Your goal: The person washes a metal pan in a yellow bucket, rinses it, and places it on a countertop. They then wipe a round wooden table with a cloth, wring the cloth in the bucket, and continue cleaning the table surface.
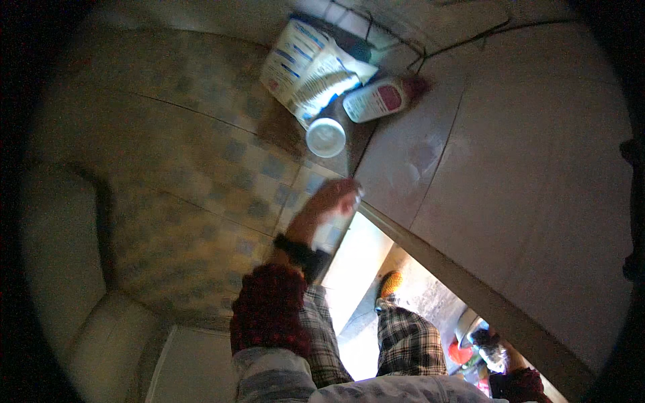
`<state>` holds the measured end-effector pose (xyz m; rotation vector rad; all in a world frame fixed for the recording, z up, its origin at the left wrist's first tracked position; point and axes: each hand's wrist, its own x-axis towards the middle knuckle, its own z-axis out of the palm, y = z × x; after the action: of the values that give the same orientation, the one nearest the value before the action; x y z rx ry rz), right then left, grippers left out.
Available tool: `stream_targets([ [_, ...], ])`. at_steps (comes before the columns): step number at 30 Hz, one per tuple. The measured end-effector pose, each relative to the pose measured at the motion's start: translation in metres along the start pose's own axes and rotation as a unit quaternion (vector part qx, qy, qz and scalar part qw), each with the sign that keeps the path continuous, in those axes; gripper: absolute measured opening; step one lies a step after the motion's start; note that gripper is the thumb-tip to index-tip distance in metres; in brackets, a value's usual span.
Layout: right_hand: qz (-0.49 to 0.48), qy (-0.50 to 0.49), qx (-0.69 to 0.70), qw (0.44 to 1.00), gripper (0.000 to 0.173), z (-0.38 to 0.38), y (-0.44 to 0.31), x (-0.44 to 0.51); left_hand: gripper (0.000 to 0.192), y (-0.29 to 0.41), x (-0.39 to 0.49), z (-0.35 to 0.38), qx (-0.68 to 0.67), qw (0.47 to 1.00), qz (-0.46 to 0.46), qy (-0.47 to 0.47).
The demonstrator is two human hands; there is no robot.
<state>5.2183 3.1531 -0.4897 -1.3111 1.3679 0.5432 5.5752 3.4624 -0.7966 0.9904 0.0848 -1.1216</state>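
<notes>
My left hand (336, 197) reaches forward with its fingers curled, blurred by motion. A small whitish thing (359, 193) shows at its fingertips, too unclear to name. A dark band (297, 252) circles that wrist below a dark red checked sleeve. Just beyond the hand is a round white tub (325, 137), seen from above, with pale contents or a pale lid. Printed plastic packets (315, 75) and a white bottle with a pink label (375, 101) lie behind it. At lower right my right hand (513, 356) is partly hidden beside a dark, shiny object (490, 343); its grip is unclear.
A pale panel (504, 166) with a long raised edge (468, 274) fills the right side. Checkered tiles (221, 191) cover the surface at left. Below the edge are an orange shoe (391, 284), a red round object (459, 352) and bright floor. A cable (463, 44) runs along the top.
</notes>
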Motion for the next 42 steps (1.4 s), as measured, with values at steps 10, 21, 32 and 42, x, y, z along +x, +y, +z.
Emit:
stream_targets([
  [10, -0.234, -0.409, -0.122, 0.874, 0.051, 0.135, -0.072, -0.005, 0.023, 0.074, -0.222, 0.183, -0.036, 0.993, 0.001, -0.116],
  [21, -0.312, -0.413, -0.058, 0.854, 0.024, 0.125, -0.122, -0.143, 0.021, 0.121, -0.331, 0.392, 0.126, 0.955, 0.242, 0.118],
  [32, -0.202, -0.588, -0.156, 0.767, 0.022, 0.077, -0.130, -0.179, 0.018, 0.095, -0.389, 0.519, 0.038, 0.881, 0.321, 0.345],
  [42, -0.044, -0.741, -0.261, 0.617, 0.026, 0.027, -0.081, -0.217, 0.017, 0.011, -0.418, 0.608, 0.024, 0.824, 0.352, 0.443],
])
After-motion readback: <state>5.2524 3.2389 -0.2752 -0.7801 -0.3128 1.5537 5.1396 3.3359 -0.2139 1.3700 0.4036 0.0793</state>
